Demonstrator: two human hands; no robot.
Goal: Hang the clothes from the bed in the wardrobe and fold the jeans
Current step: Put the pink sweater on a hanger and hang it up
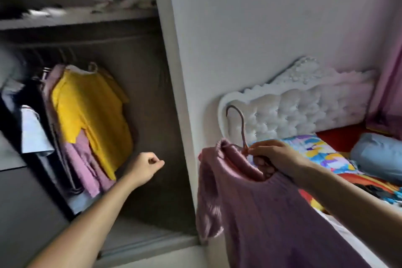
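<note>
The right hand (269,156) gripped the hanger (243,128) with the pink sweater (261,213). The left hand (145,165) was curled, empty. Hooking it beside the yellow top (91,115) looked best.

The left forearm (87,213) is bare along all that shows of it, from the wrist down to the bottom edge of the view. The right forearm (348,193) is bare in the same way, from the wrist out to the right edge. Both are slim and smooth and narrow toward the wrist. The left grip (145,167) and the right grip (274,156) are bare too, with knuckles and fingers uncovered. The nails are too blurred to tell. The left arm sits in dimmer light than the right.
</note>
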